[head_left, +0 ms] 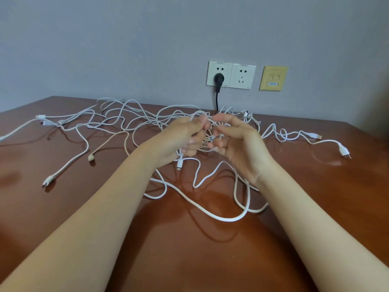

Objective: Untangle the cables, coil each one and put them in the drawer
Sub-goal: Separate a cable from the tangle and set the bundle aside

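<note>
White cables [226, 219] tangled over brown table [63, 218], knot at ctr btwn both hands. L hand [181, 140] & R hand [240, 142] raised just above table, palms facing, fingers curled, each pinching strands of knot; forearms stretched in from near edge.

Tangled cables [130, 121] sprawl across the table [63, 207], near edge bare.

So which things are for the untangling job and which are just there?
For the job: white cables, beige cable, left hand and right hand, both gripping the white ones.
Just there: black plug, empty wall socket, yellow data socket, wooden table.
</note>
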The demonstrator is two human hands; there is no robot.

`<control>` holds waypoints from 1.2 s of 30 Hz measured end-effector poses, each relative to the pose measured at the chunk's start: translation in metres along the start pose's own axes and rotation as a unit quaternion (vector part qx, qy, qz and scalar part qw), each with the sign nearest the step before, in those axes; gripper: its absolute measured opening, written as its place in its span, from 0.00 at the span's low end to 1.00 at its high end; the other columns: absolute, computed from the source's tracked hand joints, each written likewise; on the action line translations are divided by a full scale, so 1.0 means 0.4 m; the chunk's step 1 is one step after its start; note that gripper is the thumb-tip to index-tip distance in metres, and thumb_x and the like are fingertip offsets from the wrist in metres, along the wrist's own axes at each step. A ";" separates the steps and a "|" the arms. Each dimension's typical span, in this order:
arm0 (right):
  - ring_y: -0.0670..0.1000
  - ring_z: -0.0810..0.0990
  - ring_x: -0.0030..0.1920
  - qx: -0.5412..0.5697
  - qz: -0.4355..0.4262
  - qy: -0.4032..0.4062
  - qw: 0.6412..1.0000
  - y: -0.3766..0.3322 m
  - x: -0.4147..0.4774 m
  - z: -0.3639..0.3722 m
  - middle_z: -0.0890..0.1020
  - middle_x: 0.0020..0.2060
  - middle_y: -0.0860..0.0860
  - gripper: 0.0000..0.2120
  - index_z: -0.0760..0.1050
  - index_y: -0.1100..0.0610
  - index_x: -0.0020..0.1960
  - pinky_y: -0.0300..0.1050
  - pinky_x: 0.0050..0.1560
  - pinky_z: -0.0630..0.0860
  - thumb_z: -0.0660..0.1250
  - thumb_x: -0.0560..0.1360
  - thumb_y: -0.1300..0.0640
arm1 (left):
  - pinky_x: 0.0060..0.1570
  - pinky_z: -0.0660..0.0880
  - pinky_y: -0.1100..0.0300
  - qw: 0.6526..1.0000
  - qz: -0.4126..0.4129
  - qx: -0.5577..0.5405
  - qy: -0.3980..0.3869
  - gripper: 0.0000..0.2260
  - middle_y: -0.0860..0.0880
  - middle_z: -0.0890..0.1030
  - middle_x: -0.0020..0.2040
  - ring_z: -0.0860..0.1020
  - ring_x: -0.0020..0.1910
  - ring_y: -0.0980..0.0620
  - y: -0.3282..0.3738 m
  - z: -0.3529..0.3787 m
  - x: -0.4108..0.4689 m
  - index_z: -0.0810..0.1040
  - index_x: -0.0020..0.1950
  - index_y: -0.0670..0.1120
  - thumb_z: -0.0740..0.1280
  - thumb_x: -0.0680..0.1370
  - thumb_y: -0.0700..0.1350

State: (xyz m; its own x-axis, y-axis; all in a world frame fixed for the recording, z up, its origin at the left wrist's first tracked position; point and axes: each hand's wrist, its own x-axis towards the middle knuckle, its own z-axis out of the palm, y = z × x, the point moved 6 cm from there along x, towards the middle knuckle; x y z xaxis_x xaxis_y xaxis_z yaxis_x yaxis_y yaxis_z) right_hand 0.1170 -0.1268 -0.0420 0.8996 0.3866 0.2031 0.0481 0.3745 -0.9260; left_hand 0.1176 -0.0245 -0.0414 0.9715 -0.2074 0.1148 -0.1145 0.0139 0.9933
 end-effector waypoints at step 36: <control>0.43 0.70 0.29 -0.522 -0.107 0.089 0.842 -0.004 -0.005 0.006 0.71 0.25 0.44 0.13 0.72 0.52 0.36 0.31 0.32 0.64 0.59 0.79 0.58 | 0.25 0.71 0.62 0.960 0.106 0.207 0.159 0.17 0.50 0.73 0.21 0.72 0.18 0.52 0.009 -0.017 0.010 0.70 0.37 0.43 0.54 0.83 0.49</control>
State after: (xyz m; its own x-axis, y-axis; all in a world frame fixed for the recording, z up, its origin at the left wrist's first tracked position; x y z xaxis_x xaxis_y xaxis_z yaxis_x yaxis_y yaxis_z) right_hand 0.1139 -0.1261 -0.0401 0.8680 0.2365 0.4366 0.4890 -0.5604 -0.6685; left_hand 0.1224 -0.0184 -0.0374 0.9243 0.0668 0.3758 -0.3248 -0.3797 0.8662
